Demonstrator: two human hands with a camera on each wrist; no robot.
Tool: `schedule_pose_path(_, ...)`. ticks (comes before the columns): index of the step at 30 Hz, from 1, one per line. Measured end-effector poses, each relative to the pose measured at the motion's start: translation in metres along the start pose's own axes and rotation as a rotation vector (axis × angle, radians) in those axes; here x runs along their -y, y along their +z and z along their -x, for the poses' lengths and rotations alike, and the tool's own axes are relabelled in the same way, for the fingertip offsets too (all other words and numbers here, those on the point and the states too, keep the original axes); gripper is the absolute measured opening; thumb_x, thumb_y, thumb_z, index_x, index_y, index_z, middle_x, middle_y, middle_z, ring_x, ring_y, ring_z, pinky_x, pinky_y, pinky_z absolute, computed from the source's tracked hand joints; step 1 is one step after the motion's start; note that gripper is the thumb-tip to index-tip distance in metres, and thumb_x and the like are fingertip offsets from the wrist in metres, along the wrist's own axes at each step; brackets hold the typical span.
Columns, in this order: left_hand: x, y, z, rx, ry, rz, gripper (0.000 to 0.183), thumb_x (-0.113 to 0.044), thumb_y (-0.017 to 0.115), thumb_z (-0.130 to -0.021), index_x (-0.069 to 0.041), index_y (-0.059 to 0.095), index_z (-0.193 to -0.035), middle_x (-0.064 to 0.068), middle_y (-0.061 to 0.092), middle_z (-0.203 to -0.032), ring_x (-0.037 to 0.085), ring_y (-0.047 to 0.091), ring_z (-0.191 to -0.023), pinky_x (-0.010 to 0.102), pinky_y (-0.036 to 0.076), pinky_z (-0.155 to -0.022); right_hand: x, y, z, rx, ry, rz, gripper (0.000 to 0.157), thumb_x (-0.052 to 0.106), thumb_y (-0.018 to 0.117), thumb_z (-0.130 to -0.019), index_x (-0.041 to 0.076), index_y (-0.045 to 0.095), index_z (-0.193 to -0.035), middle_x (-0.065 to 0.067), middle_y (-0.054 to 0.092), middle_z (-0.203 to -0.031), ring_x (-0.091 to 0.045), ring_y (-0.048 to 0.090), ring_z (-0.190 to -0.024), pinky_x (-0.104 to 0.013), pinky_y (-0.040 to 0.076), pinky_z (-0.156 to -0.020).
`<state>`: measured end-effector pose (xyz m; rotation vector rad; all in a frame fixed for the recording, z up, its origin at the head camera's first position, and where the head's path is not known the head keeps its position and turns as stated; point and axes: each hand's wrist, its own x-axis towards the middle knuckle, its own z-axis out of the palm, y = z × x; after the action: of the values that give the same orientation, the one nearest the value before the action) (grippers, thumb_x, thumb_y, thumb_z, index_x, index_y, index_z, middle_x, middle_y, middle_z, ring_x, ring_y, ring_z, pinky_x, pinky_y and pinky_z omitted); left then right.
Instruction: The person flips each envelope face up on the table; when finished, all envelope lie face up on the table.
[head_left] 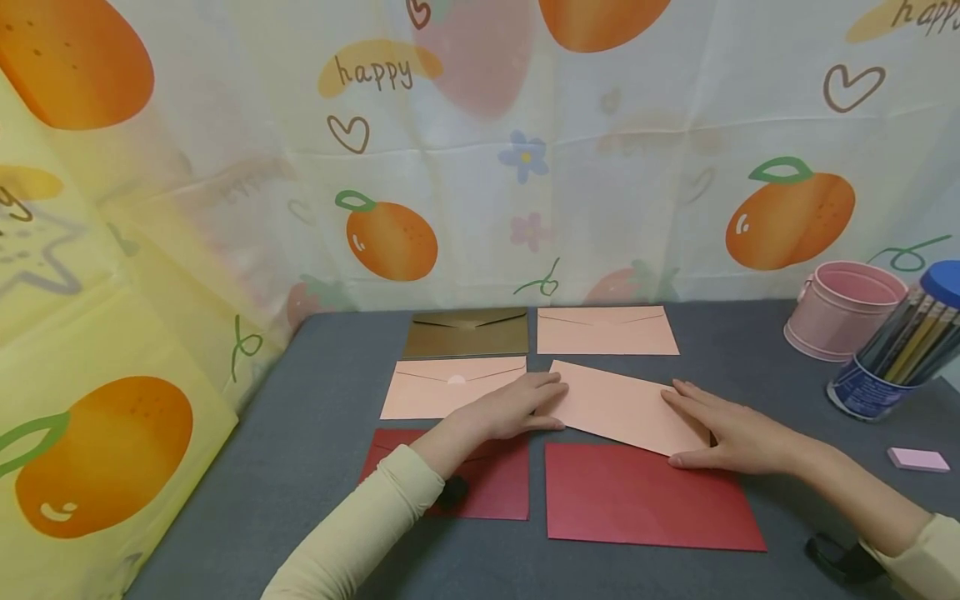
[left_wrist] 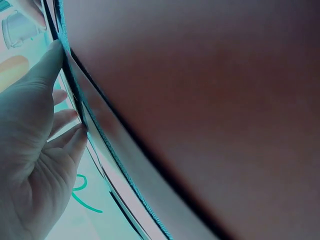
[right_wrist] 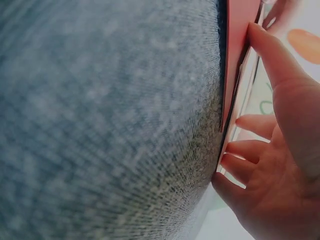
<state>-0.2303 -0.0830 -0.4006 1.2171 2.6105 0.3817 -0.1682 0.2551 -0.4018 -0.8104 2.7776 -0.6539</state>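
L grip (head_left: 517, 406), R grip (head_left: 723, 429) touching angled pink env. (head_left: 618, 406), opp. ends

A pale pink, rectangular paper envelope (head_left: 618, 406), its plain face up, lies slanted with its left end farther away; the left hand's (head_left: 513, 408) fingertips touch that end, the right hand (head_left: 738, 429) spans the other, thumb by the near edge

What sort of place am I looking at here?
Probably an indoor desk or craft table: envelopes lie on a dark tabletop, a tub of pencils stands at the right, and a fruit-print curtain hangs behind.
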Motion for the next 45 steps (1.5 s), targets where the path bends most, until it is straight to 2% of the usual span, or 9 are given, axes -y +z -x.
schedule_pose_path(8, -0.001, -0.001, 0.001, 0.017, 0.011, -0.056, 0.057, -0.038, 0.054, -0.100, -0.008, 0.043, -0.147, 0.012, 0.034, -0.155, 0.022, 0.027, -0.144, 0.030, 0.026, -0.114, 0.001, -0.001, -0.001, -0.030, 0.001, 0.083, 0.095, 0.068, 0.065, -0.080, 0.003, 0.044, -0.146, -0.027, 0.036, -0.149, -0.048, 0.038, -0.133, -0.064, 0.040, -0.096)
schedule_pose_path(14, -0.002, -0.002, 0.001, 0.018, 0.043, -0.132, 0.051, -0.037, 0.047, -0.104, -0.009, 0.045, -0.146, 0.010, 0.039, -0.152, 0.021, 0.030, -0.143, 0.031, 0.029, -0.113, -0.001, 0.000, 0.000, -0.063, 0.004, 0.075, 0.089, 0.064, 0.067, -0.080, 0.005, 0.047, -0.144, -0.025, 0.040, -0.148, -0.047, 0.042, -0.130, -0.063, 0.042, -0.094)
schedule_pose_path(21, -0.006, -0.007, 0.000, -0.098, 0.090, -0.245, 0.042, -0.036, 0.043, -0.105, -0.012, 0.056, -0.136, 0.007, 0.055, -0.138, 0.018, 0.049, -0.130, 0.030, 0.039, -0.106, -0.002, -0.002, 0.001, -0.100, 0.013, 0.036, 0.085, 0.060, 0.072, -0.079, 0.008, 0.050, -0.143, -0.020, 0.048, -0.143, -0.044, 0.046, -0.128, -0.063, 0.042, -0.094)
schedule_pose_path(25, -0.007, -0.009, 0.000, -0.180, 0.135, -0.275, 0.036, -0.035, 0.045, -0.105, -0.014, 0.061, -0.129, 0.001, 0.062, -0.124, 0.015, 0.058, -0.116, 0.028, 0.044, -0.100, -0.003, -0.004, 0.001, -0.167, -0.017, 0.043, 0.073, 0.054, 0.074, -0.081, 0.010, 0.058, -0.137, -0.011, 0.059, -0.133, -0.035, 0.056, -0.120, -0.055, 0.047, -0.091)
schedule_pose_path(28, -0.007, -0.010, 0.000, -0.215, 0.130, -0.255, 0.036, -0.036, 0.046, -0.104, -0.014, 0.062, -0.128, 0.000, 0.064, -0.121, 0.014, 0.060, -0.112, 0.028, 0.046, -0.097, -0.002, -0.007, 0.002, -0.225, -0.046, 0.036, 0.060, 0.047, 0.076, -0.082, 0.014, 0.064, -0.130, -0.004, 0.065, -0.124, -0.023, 0.061, -0.108, -0.041, 0.052, -0.083)
schedule_pose_path(31, -0.007, -0.011, 0.001, -0.257, 0.135, -0.219, 0.034, -0.037, 0.049, -0.103, -0.015, 0.065, -0.124, -0.002, 0.066, -0.117, 0.012, 0.062, -0.107, 0.026, 0.047, -0.094, -0.001, -0.010, 0.003, -0.277, -0.063, 0.007, 0.046, 0.039, 0.078, -0.083, 0.018, 0.070, -0.122, 0.000, 0.069, -0.114, -0.010, 0.060, -0.093, -0.029, 0.049, -0.071)
schedule_pose_path(36, -0.004, -0.013, 0.003, -0.354, 0.205, -0.104, 0.026, -0.032, 0.060, -0.098, -0.012, 0.070, -0.113, -0.003, 0.070, -0.104, 0.007, 0.065, -0.086, 0.016, 0.049, -0.079, -0.003, -0.013, 0.003, -0.325, -0.056, -0.060, 0.029, 0.027, 0.077, -0.085, 0.020, 0.074, -0.113, 0.003, 0.072, -0.100, -0.002, 0.053, -0.071, -0.021, 0.041, -0.058)
schedule_pose_path(41, 0.000, -0.015, 0.003, -0.436, 0.270, 0.020, 0.018, -0.016, 0.071, -0.090, -0.008, 0.072, -0.106, -0.001, 0.071, -0.095, 0.005, 0.063, -0.078, 0.012, 0.048, -0.072, -0.008, -0.014, 0.001, -0.371, -0.086, -0.084, 0.024, 0.016, 0.076, -0.085, 0.020, 0.077, -0.109, 0.007, 0.074, -0.095, 0.004, 0.061, -0.076, -0.014, 0.047, -0.061)
schedule_pose_path(45, 0.004, -0.015, 0.005, -0.446, 0.241, 0.087, 0.018, -0.008, 0.073, -0.088, -0.008, 0.072, -0.106, 0.000, 0.071, -0.096, 0.006, 0.062, -0.081, 0.012, 0.048, -0.073, -0.011, -0.014, 0.000, -0.408, -0.117, -0.101, 0.023, 0.011, 0.077, -0.084, 0.018, 0.078, -0.106, 0.008, 0.074, -0.094, 0.005, 0.065, -0.086, -0.009, 0.048, -0.068)
